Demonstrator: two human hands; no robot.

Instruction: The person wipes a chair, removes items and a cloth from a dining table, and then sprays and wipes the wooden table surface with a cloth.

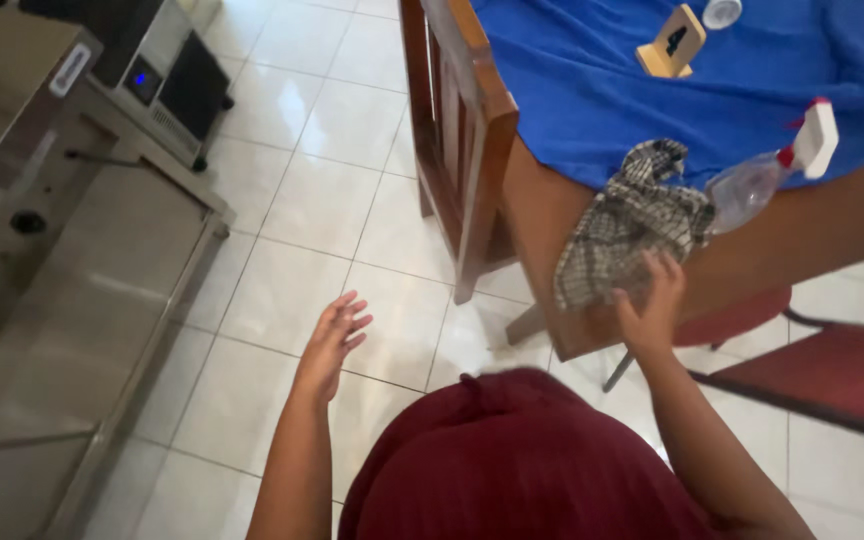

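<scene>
Maroon ribbed fabric (522, 460) fills the bottom of my view, and from it both bare forearms stretch forward. My right hand (652, 305) has its fingers (664, 268) spread and curled loosely against the lower edge of a checked cloth (632, 220); they touch it, but I cannot tell whether they have pinched it yet. The cloth is soft, crumpled, woven in black and cream, and it droops over the rounded edge of the wooden desk (802, 240). Just beside it lies a clear plastic spray bottle (752, 185) on its side, red collar and white trigger pointing away. I judge this to be the pick-up of the cloth; the next move calls for closing the fingers on a fold and lifting clear of the bottle. My left hand (332, 340) hangs open and empty, palm down, over glossy white floor tiles (292, 200). A blue tablecloth (652, 90) covers the far desk, with a small wooden stand (670, 45) on it. A wooden chair (467, 150) stands alongside.
</scene>
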